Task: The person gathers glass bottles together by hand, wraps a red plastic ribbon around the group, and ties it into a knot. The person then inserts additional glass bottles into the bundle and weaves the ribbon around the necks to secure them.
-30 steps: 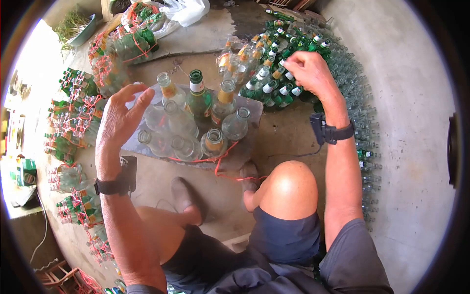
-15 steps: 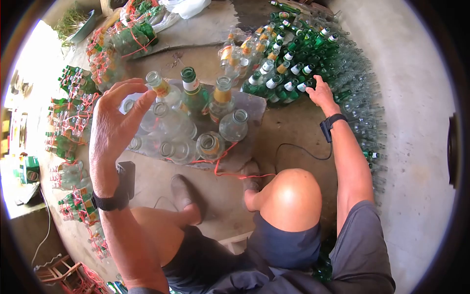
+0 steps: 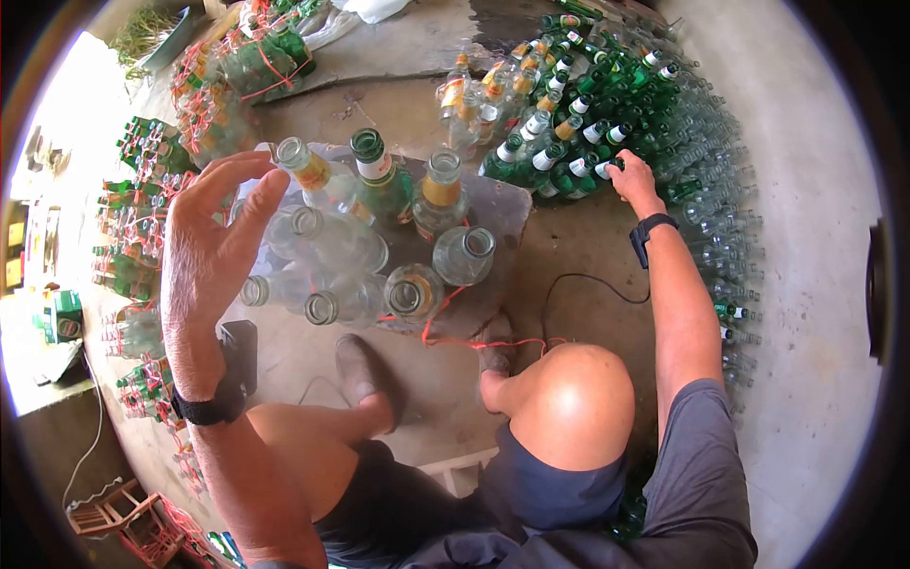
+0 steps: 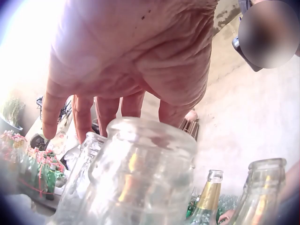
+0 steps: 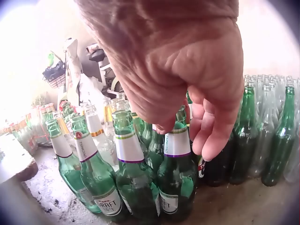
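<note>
My left hand (image 3: 204, 228) hovers in a loose C shape at the left of a low slab (image 3: 509, 209), thumb and fingers apart, fingertips near a clear bottle (image 3: 308, 169) with an orange neck label. Several more clear bottles (image 3: 463, 256) and one green bottle (image 3: 384, 194) stand close together on the slab. On the right, my right hand (image 3: 637, 182) reaches to the near edge of a crowd of green bottles. In the right wrist view its thumb and fingers hold the neck of a green beer bottle (image 5: 177, 180) with a white neck label; the hand partly hides that neck.
Green bottles (image 3: 645, 104) and rows of clear bottles (image 3: 720, 218) fill the floor along the right wall. Bundles of bottles tied with red string (image 3: 147, 223) line the left side. A red cord (image 3: 474, 341) trails off the slab towards my foot. A black cable (image 3: 588, 277) curves across the floor.
My right hand has moved from above the green bottles down to one at their near edge and taken its neck. The left hand has shifted slightly left, still beside the clear bottles.
</note>
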Action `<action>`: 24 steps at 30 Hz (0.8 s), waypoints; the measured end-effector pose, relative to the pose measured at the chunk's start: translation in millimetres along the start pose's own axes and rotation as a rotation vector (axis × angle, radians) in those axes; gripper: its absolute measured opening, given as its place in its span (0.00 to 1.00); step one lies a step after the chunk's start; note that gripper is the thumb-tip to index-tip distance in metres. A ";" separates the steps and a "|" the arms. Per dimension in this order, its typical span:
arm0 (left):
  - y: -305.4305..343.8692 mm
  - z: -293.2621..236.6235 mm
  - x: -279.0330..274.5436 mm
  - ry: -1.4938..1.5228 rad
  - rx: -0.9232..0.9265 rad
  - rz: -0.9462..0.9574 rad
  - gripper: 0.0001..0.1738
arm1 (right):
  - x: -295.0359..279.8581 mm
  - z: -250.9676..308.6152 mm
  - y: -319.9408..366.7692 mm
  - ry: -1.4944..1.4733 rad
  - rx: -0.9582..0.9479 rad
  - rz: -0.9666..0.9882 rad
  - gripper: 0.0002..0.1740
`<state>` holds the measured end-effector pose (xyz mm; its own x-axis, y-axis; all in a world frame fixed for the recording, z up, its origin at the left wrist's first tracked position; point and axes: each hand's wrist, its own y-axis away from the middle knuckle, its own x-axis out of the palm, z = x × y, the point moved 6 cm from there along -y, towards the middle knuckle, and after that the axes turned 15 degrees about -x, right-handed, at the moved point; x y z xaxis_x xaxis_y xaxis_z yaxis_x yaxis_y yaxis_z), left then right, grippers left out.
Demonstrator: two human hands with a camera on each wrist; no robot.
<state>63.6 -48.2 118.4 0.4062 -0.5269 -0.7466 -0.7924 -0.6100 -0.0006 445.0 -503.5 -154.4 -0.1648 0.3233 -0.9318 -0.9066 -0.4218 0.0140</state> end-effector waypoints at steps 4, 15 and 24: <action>-0.9 -0.4 0.6 0.000 0.012 -0.003 0.22 | 1.9 -3.7 3.4 0.019 -0.001 -0.032 0.25; -2.6 -2.8 3.9 -0.016 0.051 -0.004 0.22 | -67.1 28.2 74.4 0.202 -0.133 -0.267 0.21; 1.9 -0.4 9.5 0.124 0.028 0.039 0.25 | -219.9 130.9 151.7 0.013 -0.401 -0.414 0.09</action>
<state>66.1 -54.6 111.6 0.4267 -0.6204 -0.6581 -0.8206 -0.5715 0.0066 292.8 -527.7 100.0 0.1800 0.5205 -0.8347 -0.6755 -0.5514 -0.4895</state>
